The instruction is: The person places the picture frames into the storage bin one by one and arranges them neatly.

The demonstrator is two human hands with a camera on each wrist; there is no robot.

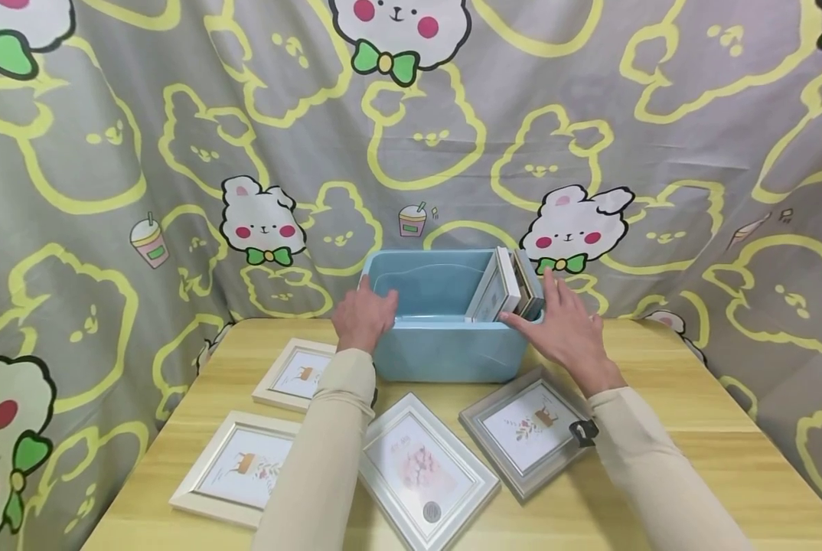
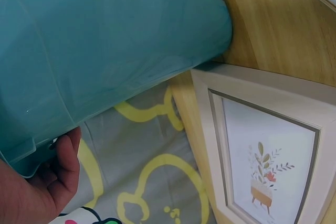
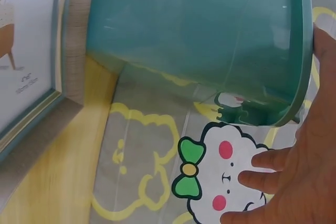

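A blue plastic bin (image 1: 452, 353) stands at the back of the table. Inside, several picture frames (image 1: 497, 285) lean upright against its right end. My left hand (image 1: 364, 315) grips the bin's left rim; in the left wrist view its fingers (image 2: 67, 156) curl under the rim's edge. On the opposite side, my right hand (image 1: 566, 327) is at the right front corner, thumb over the rim beside the upright frames. In the right wrist view its other fingers (image 3: 262, 181) are spread and straight, outside the bin wall.
In front of the bin lie a silver frame (image 1: 411, 478) and a grey-brown frame (image 1: 531, 428). Two cream frames, a smaller one (image 1: 273, 383) and a larger one (image 1: 207, 467), lie to the left, partly behind my left sleeve. A patterned curtain (image 1: 438, 207) hangs right behind the table (image 1: 700, 428).
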